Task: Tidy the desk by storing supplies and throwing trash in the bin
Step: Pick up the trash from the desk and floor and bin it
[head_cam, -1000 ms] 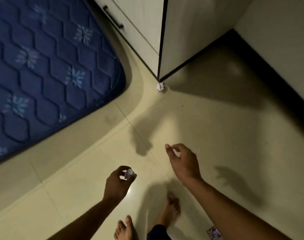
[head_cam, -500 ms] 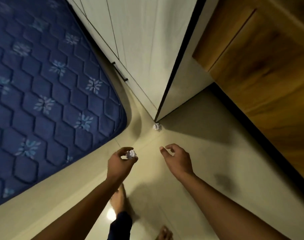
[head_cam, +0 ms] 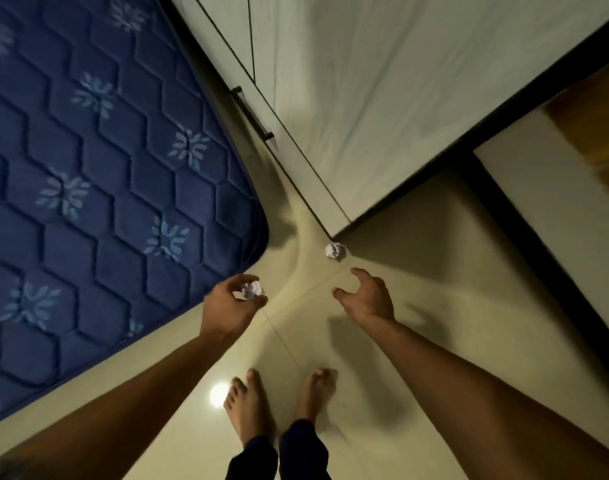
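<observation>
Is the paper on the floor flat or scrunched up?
Scrunched up: the paper ball on the floor is a lumpy wad by the cupboard corner.

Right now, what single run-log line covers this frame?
left hand: pinches crumpled white paper ball | right hand: open, reaching | target: second crumpled white paper ball on floor at cabinet corner | bin: unseen

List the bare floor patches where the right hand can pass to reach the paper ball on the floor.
Bare tile lies between the right hand and the paper ball on the floor, and rightward along the cabinet base. It is crowded at the ball: cabinet corner just behind, mattress corner to its left. The left hand holds another paper ball.
</observation>
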